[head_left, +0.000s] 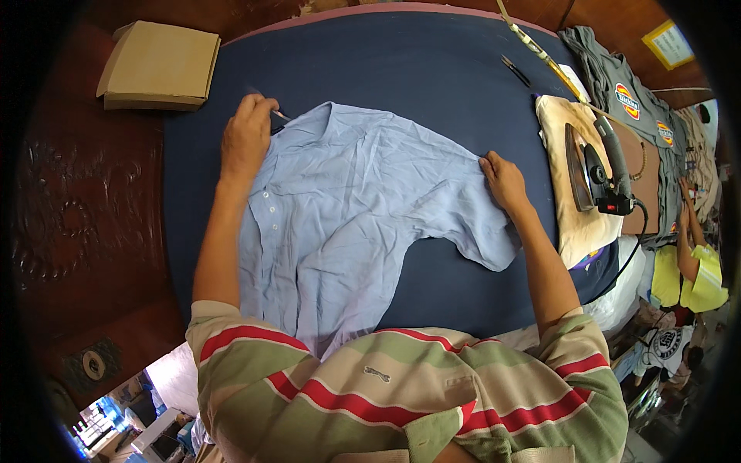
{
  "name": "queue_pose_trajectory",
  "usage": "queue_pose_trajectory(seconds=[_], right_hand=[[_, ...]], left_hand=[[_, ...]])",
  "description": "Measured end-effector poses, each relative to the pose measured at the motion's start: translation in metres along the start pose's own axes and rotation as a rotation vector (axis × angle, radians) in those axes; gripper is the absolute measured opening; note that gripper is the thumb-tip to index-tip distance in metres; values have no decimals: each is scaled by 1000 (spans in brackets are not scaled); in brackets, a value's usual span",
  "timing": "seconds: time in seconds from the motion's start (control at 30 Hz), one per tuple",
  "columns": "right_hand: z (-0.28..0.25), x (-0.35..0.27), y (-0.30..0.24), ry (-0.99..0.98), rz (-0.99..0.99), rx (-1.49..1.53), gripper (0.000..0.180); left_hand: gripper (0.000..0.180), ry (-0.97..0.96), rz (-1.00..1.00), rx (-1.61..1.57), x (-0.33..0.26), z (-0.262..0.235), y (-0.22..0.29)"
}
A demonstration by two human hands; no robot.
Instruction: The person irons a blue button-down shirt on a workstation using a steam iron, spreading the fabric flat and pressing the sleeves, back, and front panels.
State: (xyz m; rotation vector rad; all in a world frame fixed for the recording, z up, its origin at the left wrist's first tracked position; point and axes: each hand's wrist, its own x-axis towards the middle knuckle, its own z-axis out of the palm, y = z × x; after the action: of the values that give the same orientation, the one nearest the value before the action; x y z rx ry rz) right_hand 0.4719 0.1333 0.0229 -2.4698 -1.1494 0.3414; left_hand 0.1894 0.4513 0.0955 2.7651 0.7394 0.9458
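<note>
A wrinkled light blue shirt (347, 185) lies spread on the dark blue padded table, its neckline toward the far left and small white buttons down its left side. My left hand (245, 137) is at the neckline's left edge, fingers bent and slightly blurred; the cloth under them is partly hidden. A small dark label shows beside those fingertips. On the other side, my right hand (505, 184) pinches the upper edge of the right sleeve. The sleeve fans out below that wrist toward its cuff end.
To the right, an iron (590, 170) with a black cord rests by a folded cream cloth (567, 231). Grey garments (617, 85) hang over the far right edge. A thin rod (540, 50) slants overhead, near dark tweezers-like tools (515, 71). A cardboard box (160, 65) sits far left.
</note>
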Motion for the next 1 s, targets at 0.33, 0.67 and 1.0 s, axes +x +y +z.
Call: queue_pose_trajectory(seconds=[0.33,0.67,1.0], right_hand=[[3,2,0,3,-17,0,26],[-6,8,6,32,-63,-138,21],[-26,-118,14,-59,-585,-134,27]], left_hand=[[27,-87,-297,756,-71,40,-37],[48,-449,10,340,-40,114,5],[51,-421,233,-215,-137,59,193]])
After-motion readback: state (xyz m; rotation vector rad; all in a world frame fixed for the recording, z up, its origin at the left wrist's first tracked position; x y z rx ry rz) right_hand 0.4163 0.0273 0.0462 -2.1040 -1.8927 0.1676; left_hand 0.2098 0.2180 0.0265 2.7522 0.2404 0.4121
